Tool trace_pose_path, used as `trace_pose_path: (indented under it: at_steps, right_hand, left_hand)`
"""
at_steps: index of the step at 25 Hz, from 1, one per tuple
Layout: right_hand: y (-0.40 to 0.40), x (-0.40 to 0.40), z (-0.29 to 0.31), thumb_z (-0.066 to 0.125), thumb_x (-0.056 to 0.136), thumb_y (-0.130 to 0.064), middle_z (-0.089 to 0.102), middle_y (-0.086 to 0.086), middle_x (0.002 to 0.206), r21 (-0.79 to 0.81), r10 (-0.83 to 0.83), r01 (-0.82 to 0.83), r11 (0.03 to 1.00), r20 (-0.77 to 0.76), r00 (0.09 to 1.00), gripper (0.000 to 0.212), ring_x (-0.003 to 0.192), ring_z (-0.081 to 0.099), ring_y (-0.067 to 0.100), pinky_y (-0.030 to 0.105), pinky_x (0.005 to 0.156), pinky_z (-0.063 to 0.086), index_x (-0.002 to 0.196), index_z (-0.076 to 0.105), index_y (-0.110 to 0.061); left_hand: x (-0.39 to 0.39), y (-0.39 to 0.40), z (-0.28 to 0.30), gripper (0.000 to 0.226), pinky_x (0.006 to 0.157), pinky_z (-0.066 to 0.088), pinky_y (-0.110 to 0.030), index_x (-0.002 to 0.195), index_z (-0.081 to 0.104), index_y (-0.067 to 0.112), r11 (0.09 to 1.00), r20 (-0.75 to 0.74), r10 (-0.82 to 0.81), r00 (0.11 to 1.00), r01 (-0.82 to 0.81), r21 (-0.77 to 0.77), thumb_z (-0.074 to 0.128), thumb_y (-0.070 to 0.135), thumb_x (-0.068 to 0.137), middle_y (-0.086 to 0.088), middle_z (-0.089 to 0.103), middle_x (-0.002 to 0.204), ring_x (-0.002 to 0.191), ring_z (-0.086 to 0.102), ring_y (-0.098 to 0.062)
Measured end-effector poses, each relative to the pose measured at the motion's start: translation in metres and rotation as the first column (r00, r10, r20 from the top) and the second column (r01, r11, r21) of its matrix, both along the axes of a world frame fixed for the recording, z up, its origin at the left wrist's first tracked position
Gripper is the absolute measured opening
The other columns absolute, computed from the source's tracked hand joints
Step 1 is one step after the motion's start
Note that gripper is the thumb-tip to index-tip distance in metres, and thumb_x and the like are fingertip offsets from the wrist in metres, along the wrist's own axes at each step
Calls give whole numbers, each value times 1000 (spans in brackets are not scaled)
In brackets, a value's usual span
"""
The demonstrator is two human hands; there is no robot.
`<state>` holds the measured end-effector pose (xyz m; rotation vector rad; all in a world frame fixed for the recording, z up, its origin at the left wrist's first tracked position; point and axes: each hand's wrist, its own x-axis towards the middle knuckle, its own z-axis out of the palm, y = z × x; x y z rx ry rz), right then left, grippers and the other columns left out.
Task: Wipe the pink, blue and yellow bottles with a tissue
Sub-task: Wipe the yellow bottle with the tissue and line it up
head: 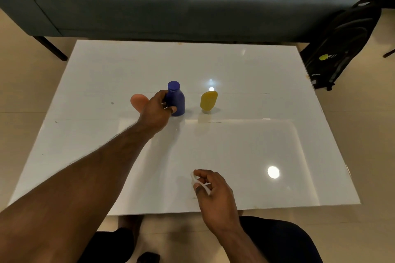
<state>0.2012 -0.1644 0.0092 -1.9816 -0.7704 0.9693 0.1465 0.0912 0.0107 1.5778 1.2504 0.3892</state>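
A blue bottle stands upright in the middle of the white table. My left hand reaches out and grips its left side, thumb across the front. A pink bottle stands just left of it, half hidden behind that hand. The yellow bottle stands on its cap to the right of the blue one, apart from it. Near the table's front edge my right hand pinches a small white tissue between thumb and fingers.
A blue-grey sofa runs along the far side of the table. A black backpack leans on the floor at the right. My knees show below the table's front edge.
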Motion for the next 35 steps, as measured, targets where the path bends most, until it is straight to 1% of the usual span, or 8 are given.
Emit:
trace_pose_path:
  at_steps: [5,9,14,17,20,24,31,35]
  right_hand:
    - [0,1,3,59,92,-16,57,-23,107,5,-3,3,1000,-23,1000,28,102,49,-12,12,85,47,112,62,-35]
    - [1,1,2,60,92,-17,56,-24,108,-2,6,-6,1000,7,1000,28,101,51,-11,12,86,47,114,62,-35]
    - [2,-2,1,61,93,-24,55,-21,113,-55,1,2,999,52,999,25,101,56,1,18,91,49,117,60,-34]
    - [2,-1,2,61,93,-27,53,-25,109,-73,-6,11,997,66,998,25,97,55,-1,10,86,45,116,60,-36]
    - [2,-1,2,61,93,-29,52,-28,108,-77,-10,14,997,52,999,24,93,55,-5,0,78,37,114,59,-38]
    - [0,2,4,59,94,-27,52,-28,109,-76,8,-7,997,14,1000,24,96,54,-6,-3,75,35,115,58,-38]
    - [-1,7,4,58,95,-23,57,-21,114,-41,-5,4,999,-15,1000,24,104,56,-1,10,90,44,115,60,-36]
    - [-2,8,5,58,94,-21,58,-18,115,-31,-11,10,999,-19,1000,24,105,56,0,16,94,47,115,61,-33]
  left_hand:
    - [-9,-9,-3,74,113,43,-50,151,35,15,994,-18,67,998,-68,-86,74,6,90,-9,44,156,138,49,-32]
    - [-23,-59,-3,36,99,50,-34,129,52,13,969,-94,242,966,-236,74,66,15,96,-6,64,123,113,63,-26]
    - [3,-94,4,30,96,48,-25,129,57,15,986,-122,63,991,-43,159,62,18,99,-2,66,127,111,62,-17]
    - [33,-88,19,44,95,46,-21,139,53,17,961,-7,-14,1000,15,276,66,12,96,1,58,140,118,54,-9]
    - [63,-76,25,56,109,40,-24,144,46,11,909,38,-82,996,59,412,67,4,93,-4,49,150,134,48,-18]
    - [87,-59,22,67,104,26,-13,154,33,11,960,-42,-39,998,49,274,64,4,94,-5,41,158,144,40,-20]
    - [92,-48,11,37,102,40,-22,136,58,10,966,17,21,1000,-24,258,55,25,102,-4,64,135,124,58,-20]
    - [89,-41,8,28,85,39,-18,122,66,10,953,-45,-14,999,28,301,49,22,105,-1,70,116,106,63,-18]
